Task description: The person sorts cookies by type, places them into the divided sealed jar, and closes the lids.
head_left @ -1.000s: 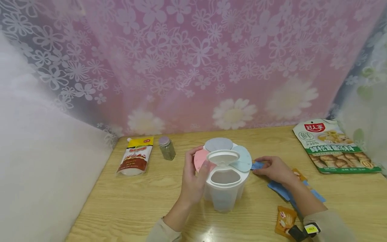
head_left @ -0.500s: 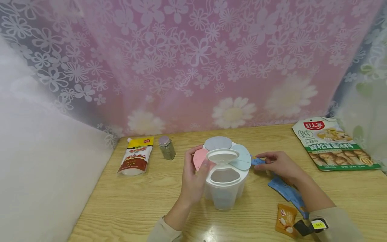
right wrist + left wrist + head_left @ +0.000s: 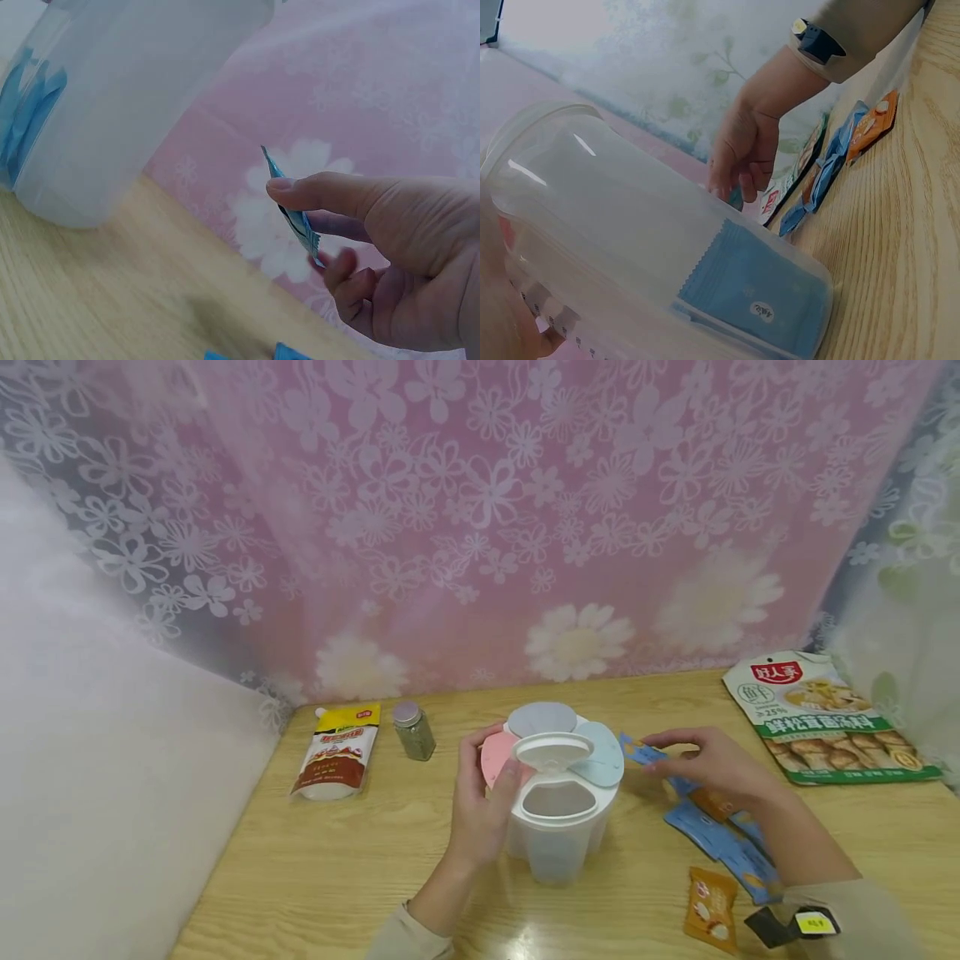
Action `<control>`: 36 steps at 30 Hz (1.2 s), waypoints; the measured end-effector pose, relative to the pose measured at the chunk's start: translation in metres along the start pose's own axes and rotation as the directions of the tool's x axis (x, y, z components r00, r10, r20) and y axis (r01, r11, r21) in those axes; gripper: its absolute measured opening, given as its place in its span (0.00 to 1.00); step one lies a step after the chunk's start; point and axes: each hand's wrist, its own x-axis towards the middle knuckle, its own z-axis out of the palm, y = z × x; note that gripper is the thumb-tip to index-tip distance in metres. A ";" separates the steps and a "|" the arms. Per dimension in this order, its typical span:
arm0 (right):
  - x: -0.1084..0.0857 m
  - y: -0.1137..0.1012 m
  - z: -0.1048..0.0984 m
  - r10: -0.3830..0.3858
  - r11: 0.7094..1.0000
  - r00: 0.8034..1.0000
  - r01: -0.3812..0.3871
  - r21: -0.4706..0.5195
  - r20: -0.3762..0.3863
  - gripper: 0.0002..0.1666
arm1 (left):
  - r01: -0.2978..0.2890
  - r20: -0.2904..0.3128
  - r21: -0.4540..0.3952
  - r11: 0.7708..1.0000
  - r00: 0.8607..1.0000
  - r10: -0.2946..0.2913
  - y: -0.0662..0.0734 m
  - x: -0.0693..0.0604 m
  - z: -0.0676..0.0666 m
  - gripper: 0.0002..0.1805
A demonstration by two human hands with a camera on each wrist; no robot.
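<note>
My left hand (image 3: pixel 480 814) grips the left side of a clear container (image 3: pixel 557 852), thumb on its pink lid (image 3: pixel 498 755). The front compartment's white lid (image 3: pixel 553 752) stands raised; the grey and light blue lids are down. Blue packets (image 3: pixel 754 292) lie inside the container in the left wrist view. My right hand (image 3: pixel 712 766) pinches a small blue packet (image 3: pixel 641 750) between thumb and fingers, just right of the container. In the right wrist view the packet (image 3: pixel 294 217) is held above the table.
Blue packets (image 3: pixel 723 847) and an orange packet (image 3: pixel 711 906) lie at the right, partly under my forearm. A large green-and-white bag (image 3: pixel 832 718) lies at the back right. A small jar (image 3: pixel 414 732) and a brown-and-white pouch (image 3: pixel 335 756) are at the left.
My right hand has lifted a blue packet from beside the container and moved slightly right. My left hand keeps its grip on the container.
</note>
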 end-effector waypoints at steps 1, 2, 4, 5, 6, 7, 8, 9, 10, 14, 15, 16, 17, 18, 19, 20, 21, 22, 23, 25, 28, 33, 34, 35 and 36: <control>-0.001 -0.002 -0.001 -0.007 1.000 1.000 0.006 0.008 0.010 0.34 | 0.004 -0.001 -0.007 1.000 1.000 -0.004 0.000 0.000 0.000 0.22; -0.002 -0.003 -0.002 -0.012 1.000 1.000 0.012 0.016 0.018 0.34 | 0.008 -0.001 -0.012 1.000 1.000 -0.008 0.000 0.000 0.000 0.22; -0.004 -0.008 -0.004 -0.024 1.000 0.999 0.023 0.018 0.034 0.34 | 0.015 -0.004 -0.017 1.000 1.000 -0.015 0.000 0.000 0.001 0.22; -0.004 -0.010 -0.005 -0.025 1.000 0.999 0.025 0.009 0.035 0.34 | 0.019 -0.005 -0.017 1.000 1.000 -0.019 0.000 0.000 0.001 0.22; -0.005 -0.013 -0.006 -0.027 1.000 0.999 0.027 0.002 0.036 0.34 | 0.020 -0.007 -0.015 1.000 1.000 -0.020 0.001 0.001 0.000 0.22; -0.006 -0.014 -0.007 -0.029 1.000 0.999 0.029 -0.006 0.032 0.34 | 0.018 -0.006 -0.012 1.000 1.000 -0.018 0.001 0.001 0.001 0.22; -0.007 -0.016 -0.008 -0.028 0.999 0.999 0.029 -0.015 0.025 0.34 | 0.017 -0.006 -0.009 1.000 1.000 -0.017 0.001 0.000 0.000 0.22; -0.008 -0.017 -0.009 -0.027 0.999 1.000 0.027 -0.025 0.016 0.34 | 0.016 -0.006 -0.005 1.000 1.000 -0.016 0.001 0.000 0.000 0.22; -0.009 -0.018 -0.009 -0.015 1.000 1.000 0.015 -0.023 0.008 0.34 | 0.015 -0.005 -0.003 1.000 1.000 -0.015 0.001 0.001 0.000 0.22; -0.011 -0.021 -0.012 -0.024 1.000 1.000 0.024 0.010 0.000 0.33 | 0.016 -0.002 0.000 1.000 1.000 -0.016 0.002 0.001 0.001 0.22; -0.011 -0.021 -0.012 -0.022 0.999 1.000 0.021 0.043 0.006 0.32 | 0.018 -0.002 0.000 1.000 1.000 -0.018 0.002 0.000 0.001 0.23; -0.012 -0.021 -0.012 -0.019 0.997 1.000 0.018 0.082 0.012 0.31 | 0.020 -0.001 -0.002 1.000 1.000 -0.020 0.001 0.000 0.001 0.23; -0.012 -0.021 -0.012 -0.023 0.993 1.000 0.021 0.117 0.019 0.29 | 0.021 0.000 -0.001 1.000 1.000 -0.021 0.001 0.000 0.001 0.23; -0.012 -0.021 -0.012 -0.026 0.987 0.999 0.021 0.159 0.027 0.28 | 0.022 0.001 -0.001 1.000 1.000 -0.022 0.001 0.000 0.001 0.22; -0.011 -0.021 -0.012 -0.038 0.980 0.999 0.030 0.196 0.036 0.26 | 0.023 0.001 0.000 1.000 1.000 -0.023 0.001 0.000 0.001 0.23; -0.011 -0.020 -0.012 -0.044 0.972 0.998 0.033 0.231 0.042 0.25 | 0.023 0.003 -0.001 1.000 1.000 -0.023 0.000 0.000 0.000 0.23; -0.011 -0.020 -0.012 -0.061 0.964 0.997 0.047 0.260 0.048 0.23 | 0.023 0.005 -0.002 1.000 1.000 -0.023 0.000 -0.001 0.000 0.23; -0.012 -0.019 -0.013 -0.084 0.958 0.995 0.067 0.279 0.050 0.22 | 0.022 0.007 -0.003 1.000 1.000 -0.022 0.000 0.000 0.000 0.23; -0.012 -0.019 -0.014 -0.109 0.953 0.993 0.089 0.291 0.052 0.21 | 0.020 0.007 -0.002 1.000 1.000 -0.020 0.001 0.000 0.000 0.23; -0.013 -0.019 -0.016 -0.162 0.943 0.985 0.139 0.304 0.052 0.21 | 0.019 0.007 -0.001 1.000 1.000 -0.019 0.001 0.000 0.001 0.23; -0.014 -0.021 -0.018 -0.221 0.929 0.974 0.194 0.316 0.050 0.23 | 0.021 0.005 0.002 1.000 1.000 -0.021 0.001 0.000 0.001 0.23; -0.020 -0.031 -0.020 -0.258 0.920 0.965 0.234 0.313 0.037 0.24 | 0.022 0.000 0.012 1.000 1.000 -0.022 0.001 0.000 0.001 0.23; -0.022 -0.033 -0.020 -0.256 0.921 0.966 0.234 0.312 0.031 0.24 | 0.023 -0.001 0.013 1.000 1.000 -0.023 0.001 0.000 0.001 0.23; -0.024 -0.035 -0.020 -0.256 0.919 0.966 0.235 0.317 0.024 0.24 | 0.023 -0.002 0.012 1.000 1.000 -0.023 0.001 0.000 0.000 0.23; -0.025 -0.036 -0.020 -0.255 0.917 0.967 0.237 0.322 0.016 0.23 | 0.024 -0.002 0.013 1.000 1.000 -0.024 0.001 0.000 0.000 0.23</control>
